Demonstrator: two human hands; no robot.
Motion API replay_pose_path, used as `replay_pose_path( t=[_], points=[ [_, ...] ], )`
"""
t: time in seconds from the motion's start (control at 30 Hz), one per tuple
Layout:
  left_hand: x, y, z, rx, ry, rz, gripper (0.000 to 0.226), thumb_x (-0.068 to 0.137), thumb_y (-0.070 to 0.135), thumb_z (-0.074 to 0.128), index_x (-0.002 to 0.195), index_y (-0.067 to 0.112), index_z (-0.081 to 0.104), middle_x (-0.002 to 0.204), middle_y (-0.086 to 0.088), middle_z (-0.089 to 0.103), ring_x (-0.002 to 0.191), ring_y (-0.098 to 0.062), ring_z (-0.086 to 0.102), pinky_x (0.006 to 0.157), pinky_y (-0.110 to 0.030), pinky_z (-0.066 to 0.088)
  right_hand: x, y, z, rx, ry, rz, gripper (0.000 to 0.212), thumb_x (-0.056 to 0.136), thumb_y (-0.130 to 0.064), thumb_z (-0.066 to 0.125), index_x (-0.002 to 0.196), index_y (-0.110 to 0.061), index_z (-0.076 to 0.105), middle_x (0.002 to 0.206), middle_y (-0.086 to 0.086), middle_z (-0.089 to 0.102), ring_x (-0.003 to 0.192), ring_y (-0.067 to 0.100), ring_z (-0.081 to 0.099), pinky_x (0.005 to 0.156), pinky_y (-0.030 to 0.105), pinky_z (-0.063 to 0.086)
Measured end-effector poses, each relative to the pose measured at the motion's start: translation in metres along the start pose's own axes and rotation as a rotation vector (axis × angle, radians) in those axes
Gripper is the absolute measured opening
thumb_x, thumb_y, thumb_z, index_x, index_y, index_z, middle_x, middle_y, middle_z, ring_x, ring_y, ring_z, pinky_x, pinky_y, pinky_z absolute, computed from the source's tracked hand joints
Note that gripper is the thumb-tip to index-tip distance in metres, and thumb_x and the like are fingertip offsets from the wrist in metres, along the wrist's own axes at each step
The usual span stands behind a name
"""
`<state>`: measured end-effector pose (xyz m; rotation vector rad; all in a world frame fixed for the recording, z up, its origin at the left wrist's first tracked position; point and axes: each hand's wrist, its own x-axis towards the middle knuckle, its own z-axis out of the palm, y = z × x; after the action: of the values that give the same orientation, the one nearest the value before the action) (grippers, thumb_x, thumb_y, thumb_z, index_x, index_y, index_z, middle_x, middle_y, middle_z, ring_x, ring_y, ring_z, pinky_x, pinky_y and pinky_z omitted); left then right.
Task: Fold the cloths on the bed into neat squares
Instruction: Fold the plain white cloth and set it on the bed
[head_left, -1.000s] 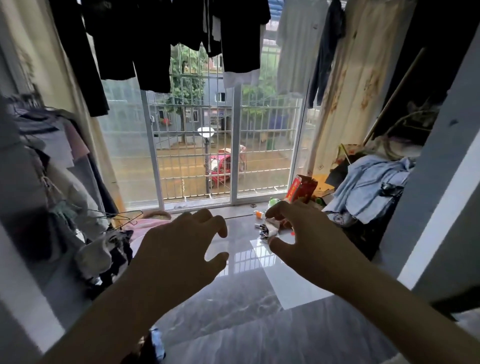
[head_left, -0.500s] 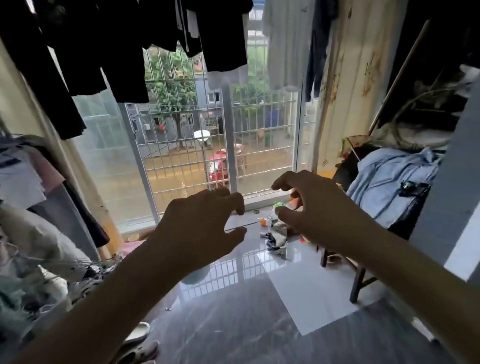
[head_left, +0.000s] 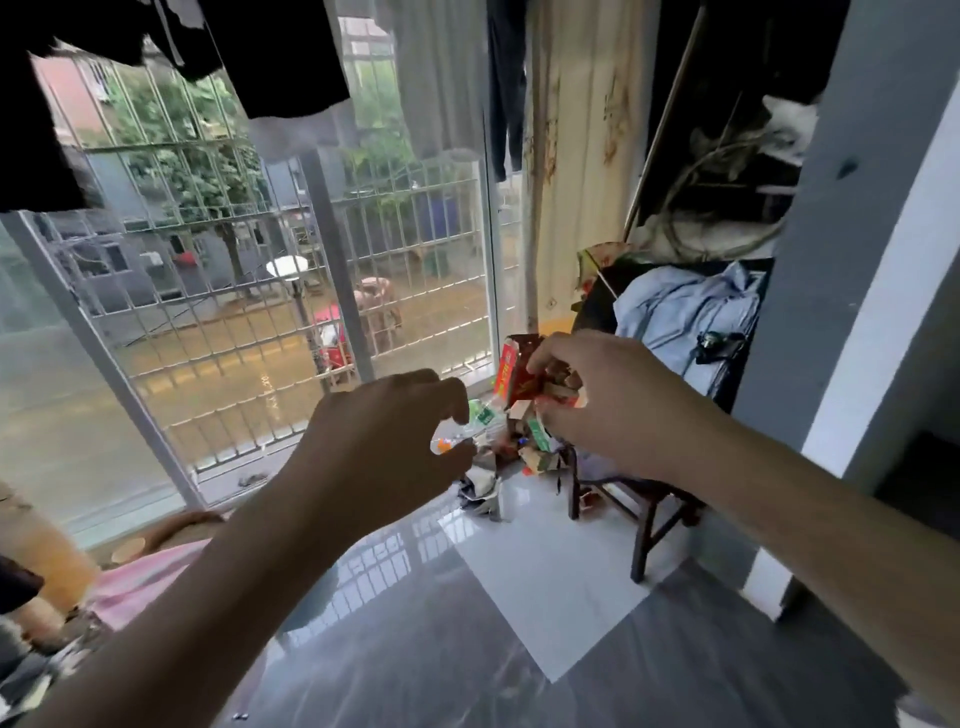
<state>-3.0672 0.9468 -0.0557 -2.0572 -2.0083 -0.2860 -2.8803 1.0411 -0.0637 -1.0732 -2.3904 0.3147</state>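
While both hands (head_left: 488, 436) hover curled, empty, litter (head_left: 519, 441) & chair (head_left: 639, 504) sit by window (head_left: 249, 332).

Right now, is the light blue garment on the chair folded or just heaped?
Heaped, not folded. The light blue garment lies rumpled over the chair, with creases and uneven edges showing and no squared fold.

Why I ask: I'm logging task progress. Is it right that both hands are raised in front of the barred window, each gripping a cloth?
Not quite. The head view shows the left hand and right hand raised in front of the barred window with fingers curled, but holding nothing; no cloth is in either.
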Motion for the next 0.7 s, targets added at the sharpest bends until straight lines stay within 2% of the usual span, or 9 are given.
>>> replay_pose_path(
  t=[0.17,0.37,0.5,0.57,0.7],
  points=[
    [0.099,-0.007,0.038,0.008,-0.009,0.086,0.026,0.085,0.055,0.057,0.107,0.041,0.055,0.108,0.022,0.061,0.093,-0.004,0.058,0.068,-0.026,0.046,0.053,0.068,0.002,-0.017,0.026,0.084,0.033,0.083,-0.033,0.065,0.114,-0.033,0.056,0.107,-0.009,0.051,0.098,0.011,0.051,0.081,0.034,0.048],
    [0.251,0.005,0.070,-0.063,0.033,0.218,0.023,0.084,0.054,0.056,0.104,0.041,0.057,0.106,0.021,0.062,0.091,-0.008,0.060,0.071,-0.031,0.049,0.125,0.156,-0.024,-0.043,0.089,0.205,0.030,0.084,-0.029,0.063,0.113,-0.028,0.059,0.110,-0.005,0.058,0.098,0.013,0.055,0.085,0.039,0.050],
    [0.332,0.054,0.102,-0.100,0.040,0.398,0.021,0.085,0.053,0.055,0.102,0.041,0.056,0.103,0.021,0.060,0.093,-0.010,0.060,0.067,-0.030,0.042,0.129,0.220,-0.040,-0.073,0.130,0.350,0.033,0.085,-0.030,0.063,0.117,-0.029,0.057,0.116,-0.007,0.058,0.101,0.010,0.054,0.086,0.034,0.049],
    [0.361,0.083,0.118,-0.131,-0.001,0.503,0.023,0.086,0.053,0.056,0.104,0.040,0.056,0.101,0.020,0.058,0.090,-0.010,0.057,0.066,-0.029,0.040,0.120,0.248,-0.046,-0.101,0.131,0.440,0.034,0.086,-0.029,0.062,0.119,-0.029,0.056,0.117,-0.008,0.056,0.103,0.011,0.053,0.088,0.038,0.049],
    [0.404,0.146,0.144,-0.199,-0.048,0.712,0.021,0.087,0.052,0.056,0.104,0.040,0.056,0.102,0.020,0.058,0.096,-0.011,0.059,0.071,-0.033,0.050,0.088,0.293,-0.061,-0.147,0.156,0.599,0.032,0.088,-0.031,0.060,0.119,-0.030,0.054,0.119,-0.007,0.056,0.105,0.011,0.052,0.089,0.039,0.049]
  ],
)
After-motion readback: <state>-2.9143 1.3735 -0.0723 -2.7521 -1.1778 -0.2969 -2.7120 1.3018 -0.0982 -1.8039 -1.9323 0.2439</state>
